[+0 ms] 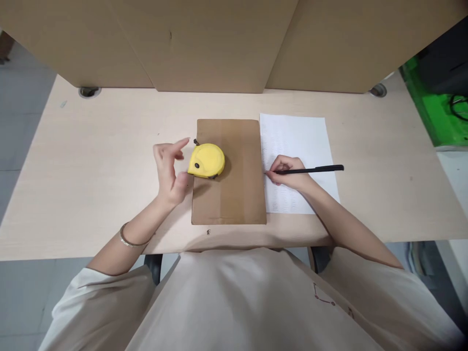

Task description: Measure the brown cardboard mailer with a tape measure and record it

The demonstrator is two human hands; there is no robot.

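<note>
A yellow tape measure (206, 160) rests on the left part of a brown cardboard sheet (234, 195) in the middle of the desk. My left hand (170, 170) hovers just left of the tape measure, fingers apart and curled, holding nothing. My right hand (288, 173) grips a black pen (314, 169) that lies nearly level, its tip at the left edge of a white paper sheet (298, 139) beside the cardboard. A thin bangle circles my left wrist.
The pale wooden desk (91, 161) has cable holes at the back left (89, 91) and back right (378, 89). Brown partition panels (219, 44) wall off the far edge. A green object (435, 107) stands off the desk's right side.
</note>
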